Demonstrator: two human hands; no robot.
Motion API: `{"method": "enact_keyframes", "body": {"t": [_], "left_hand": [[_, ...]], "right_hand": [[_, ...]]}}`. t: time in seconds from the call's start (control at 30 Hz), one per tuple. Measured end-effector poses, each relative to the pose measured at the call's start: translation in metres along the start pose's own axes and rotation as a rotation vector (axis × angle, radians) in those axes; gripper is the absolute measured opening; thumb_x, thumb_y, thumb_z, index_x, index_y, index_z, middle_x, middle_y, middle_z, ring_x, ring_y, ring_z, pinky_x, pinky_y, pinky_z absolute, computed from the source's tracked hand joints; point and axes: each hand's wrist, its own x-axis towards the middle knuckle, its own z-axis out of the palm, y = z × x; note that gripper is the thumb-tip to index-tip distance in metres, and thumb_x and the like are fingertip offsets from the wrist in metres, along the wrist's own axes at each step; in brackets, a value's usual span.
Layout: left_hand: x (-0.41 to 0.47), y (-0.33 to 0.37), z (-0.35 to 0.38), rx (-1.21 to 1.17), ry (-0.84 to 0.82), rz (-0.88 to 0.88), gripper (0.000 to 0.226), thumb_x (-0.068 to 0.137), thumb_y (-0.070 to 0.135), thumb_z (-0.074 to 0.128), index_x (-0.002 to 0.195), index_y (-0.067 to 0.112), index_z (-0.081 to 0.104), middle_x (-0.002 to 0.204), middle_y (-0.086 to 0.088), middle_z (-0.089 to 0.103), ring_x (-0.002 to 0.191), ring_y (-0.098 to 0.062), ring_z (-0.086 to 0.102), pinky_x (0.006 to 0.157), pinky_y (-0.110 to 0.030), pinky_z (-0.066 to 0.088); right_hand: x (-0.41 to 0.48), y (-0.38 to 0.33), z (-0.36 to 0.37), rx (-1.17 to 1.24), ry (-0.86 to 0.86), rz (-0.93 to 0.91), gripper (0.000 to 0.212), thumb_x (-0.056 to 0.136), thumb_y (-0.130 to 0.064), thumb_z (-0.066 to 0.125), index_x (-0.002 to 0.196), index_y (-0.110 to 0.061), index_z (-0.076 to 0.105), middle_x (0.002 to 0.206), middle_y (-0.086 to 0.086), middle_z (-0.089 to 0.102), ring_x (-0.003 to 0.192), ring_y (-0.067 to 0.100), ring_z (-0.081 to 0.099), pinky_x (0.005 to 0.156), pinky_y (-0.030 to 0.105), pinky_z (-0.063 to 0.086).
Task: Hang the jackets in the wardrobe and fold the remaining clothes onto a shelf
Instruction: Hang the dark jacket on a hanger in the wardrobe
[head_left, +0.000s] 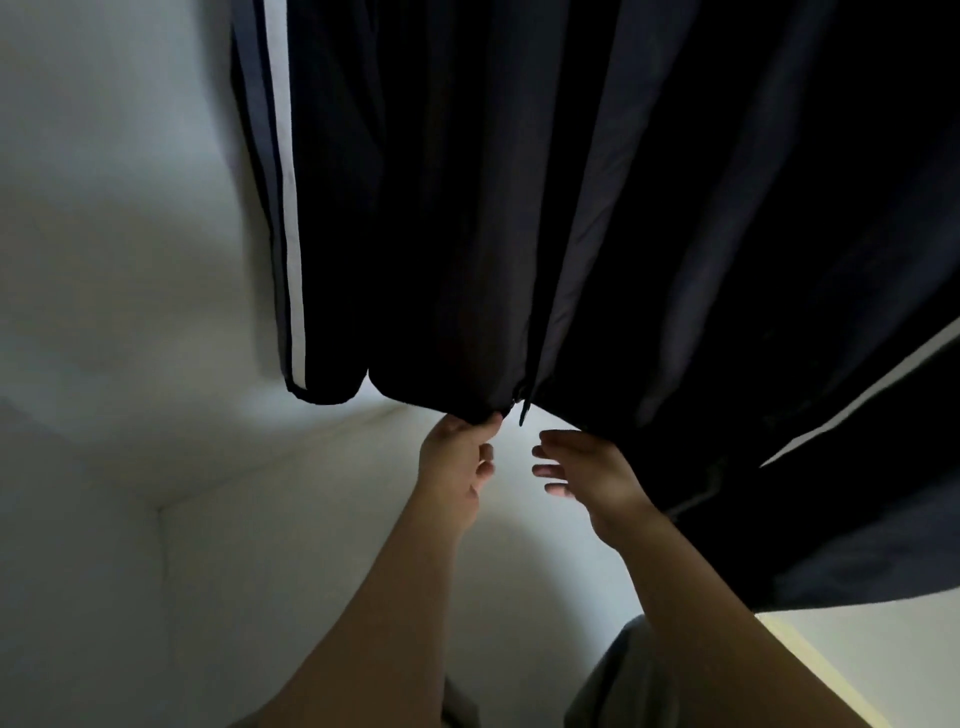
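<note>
Left of the zip pull (522, 413), a white-striped sleeve (311, 260) of the jacket (467, 208) is hanging down. Just left of the pull, the left hand (457, 457) is pinching the hem (441, 404), probably steadying it for zipping. Just right, the right hand (582, 473) is hovering open, holding nothing. The jacket is hanging in the wardrobe (130, 208), long axis vertical, hem downward.

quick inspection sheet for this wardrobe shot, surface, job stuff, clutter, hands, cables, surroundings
surface: white panel below the hanging clothes
job's things: dark jacket hanging, white sleeve stripe on its side, zip pull dangling at the bottom hem
clutter: nothing seen
grippers: left hand pinches the hem beside the zip pull; right hand open with relaxed fingers near the hem, holding nothing
cables: nothing seen
surroundings: white walls of the wardrobe, dim light
</note>
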Motion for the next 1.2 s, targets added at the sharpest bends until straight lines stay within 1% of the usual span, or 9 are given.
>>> {"method": "enact_keyframes", "body": {"t": [0.1,0.2,0.37,0.5,0.63,0.73,0.87,1.0,1.2], "left_hand": [[0.000,-0.003,0.000,0.006,-0.047,0.044,0.021,0.091,0.003,0.067,0.105,0.019,0.069,0.082,0.005,0.067,0.058,-0.011,0.052,0.063,-0.027,0.045],[0.002,-0.006,0.002,0.016,-0.045,0.078,0.020,0.096,0.006,0.061,0.109,0.019,0.067,0.088,0.008,0.074,0.065,-0.012,0.064,0.067,-0.029,0.049],[0.000,-0.009,0.001,0.094,-0.017,0.135,0.011,0.102,0.012,0.057,0.111,0.014,0.062,0.087,0.002,0.076,0.073,-0.012,0.073,0.061,-0.024,0.056],[0.000,-0.017,-0.004,0.186,-0.012,0.179,0.011,0.101,0.017,0.060,0.110,0.010,0.063,0.095,-0.004,0.074,0.074,-0.011,0.071,0.066,-0.025,0.056],[0.001,-0.019,-0.009,0.300,0.008,0.231,0.009,0.099,0.020,0.064,0.096,0.013,0.068,0.081,0.000,0.069,0.070,-0.009,0.064,0.068,-0.026,0.050],[0.000,-0.018,-0.011,0.333,-0.006,0.234,0.008,0.096,0.021,0.068,0.091,0.016,0.070,0.080,0.003,0.069,0.073,-0.011,0.061,0.069,-0.028,0.048],[0.000,-0.017,-0.012,0.321,-0.020,0.198,0.008,0.093,0.022,0.072,0.085,0.019,0.070,0.073,0.008,0.065,0.073,-0.013,0.056,0.070,-0.029,0.045],[-0.001,-0.015,-0.011,0.238,-0.025,0.150,0.019,0.092,0.018,0.073,0.076,0.018,0.063,0.065,0.005,0.054,0.059,-0.010,0.047,0.064,-0.027,0.041],[-0.002,-0.016,-0.011,0.220,-0.076,0.129,0.024,0.092,0.014,0.072,0.075,0.017,0.056,0.065,0.003,0.046,0.054,-0.011,0.038,0.057,-0.026,0.033]], "right_hand": [[0.006,0.011,0.009,0.200,-0.023,-0.038,0.012,0.101,-0.020,0.060,0.111,-0.021,0.066,0.109,-0.001,0.075,0.100,0.020,0.073,0.089,0.041,0.056],[0.010,0.019,0.012,0.341,-0.048,-0.083,0.019,0.103,-0.030,0.056,0.118,-0.023,0.066,0.112,-0.003,0.076,0.101,0.017,0.073,0.084,0.037,0.057],[0.015,0.032,0.013,0.404,-0.081,-0.060,0.018,0.098,-0.035,0.064,0.104,-0.024,0.076,0.107,-0.004,0.076,0.097,0.015,0.072,0.081,0.031,0.052],[0.017,0.044,0.017,0.394,-0.121,-0.053,0.024,0.091,-0.040,0.072,0.105,-0.022,0.077,0.107,-0.005,0.077,0.096,0.013,0.071,0.081,0.029,0.053],[0.016,0.046,0.023,0.381,-0.098,-0.032,0.029,0.089,-0.044,0.073,0.104,-0.020,0.075,0.099,-0.008,0.077,0.090,0.010,0.071,0.082,0.030,0.054],[0.015,0.046,0.027,0.376,-0.074,-0.051,0.027,0.090,-0.047,0.071,0.103,-0.023,0.075,0.098,-0.011,0.076,0.092,0.011,0.069,0.085,0.032,0.053],[0.014,0.048,0.033,0.364,-0.047,-0.090,0.027,0.092,-0.049,0.069,0.105,-0.027,0.074,0.100,-0.014,0.075,0.088,0.006,0.069,0.083,0.032,0.052],[0.016,0.049,0.035,0.286,0.024,-0.166,0.024,0.096,-0.048,0.064,0.098,-0.026,0.073,0.092,-0.016,0.074,0.078,0.001,0.068,0.076,0.030,0.050],[0.016,0.052,0.032,0.194,0.039,-0.203,0.031,0.097,-0.054,0.058,0.099,-0.027,0.073,0.094,-0.016,0.074,0.080,0.001,0.068,0.075,0.030,0.052]]}}
